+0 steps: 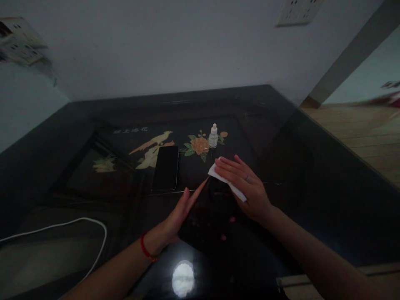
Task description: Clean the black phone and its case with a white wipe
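My left hand (176, 216) supports a dark, glossy flat device (203, 216) that looks like a tablet, gripping its left edge. Pinkish spots on the device's right side may be fingertips or reflections. My right hand (245, 183), with a ring on one finger, presses a folded white tissue (225, 178) over the device's upper right corner. Beyond the hands, a small clear dropper bottle (213, 137) with a white cap stands upright. A black smartphone (166, 167) lies flat to the left of the bottle. The device's dark outline partly merges with the tabletop.
The glossy black table (268, 125) bears bird and flower pictures and reflects a bright light near its front. A white cable (84, 218) curves across the left side. A pale wall with power sockets (298, 12) rises behind; wooden floor (359, 133) shows at right.
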`<state>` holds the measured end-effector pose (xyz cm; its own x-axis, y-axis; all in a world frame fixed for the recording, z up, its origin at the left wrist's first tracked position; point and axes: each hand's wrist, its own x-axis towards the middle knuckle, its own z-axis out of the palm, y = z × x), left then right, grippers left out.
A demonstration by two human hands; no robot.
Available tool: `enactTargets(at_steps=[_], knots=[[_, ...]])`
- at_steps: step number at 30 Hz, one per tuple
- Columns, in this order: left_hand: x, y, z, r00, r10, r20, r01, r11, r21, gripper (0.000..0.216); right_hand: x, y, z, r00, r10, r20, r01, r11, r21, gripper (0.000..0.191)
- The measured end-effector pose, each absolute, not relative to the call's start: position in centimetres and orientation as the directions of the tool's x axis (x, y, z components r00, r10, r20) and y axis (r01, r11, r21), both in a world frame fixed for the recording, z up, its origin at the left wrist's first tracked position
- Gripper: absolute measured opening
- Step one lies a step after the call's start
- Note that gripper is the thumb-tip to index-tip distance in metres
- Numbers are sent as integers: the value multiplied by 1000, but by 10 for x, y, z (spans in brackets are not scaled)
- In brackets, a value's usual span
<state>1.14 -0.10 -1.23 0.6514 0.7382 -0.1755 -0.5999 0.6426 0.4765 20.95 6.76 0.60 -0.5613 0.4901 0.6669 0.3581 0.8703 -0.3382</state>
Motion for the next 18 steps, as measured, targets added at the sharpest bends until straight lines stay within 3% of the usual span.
enactTargets(at_steps=[4, 10, 14, 18], knots=[[13, -2, -12, 648, 738, -189, -582, 640, 502, 75, 210, 64, 10, -650, 356, 671, 290, 933, -214, 39], [15, 2, -7, 628, 757, -180, -606, 621, 497, 72, 211, 66, 9, -598, 427, 678, 406, 891, -203, 36], [13, 3, -10, 580, 761, -290, -609, 642, 466, 76, 198, 51, 8, -738, 258, 624, 260, 961, -90, 32], [9, 4, -15, 575, 750, -326, -632, 661, 405, 71, 192, 41, 8, -790, 133, 598, 126, 991, -54, 32]])
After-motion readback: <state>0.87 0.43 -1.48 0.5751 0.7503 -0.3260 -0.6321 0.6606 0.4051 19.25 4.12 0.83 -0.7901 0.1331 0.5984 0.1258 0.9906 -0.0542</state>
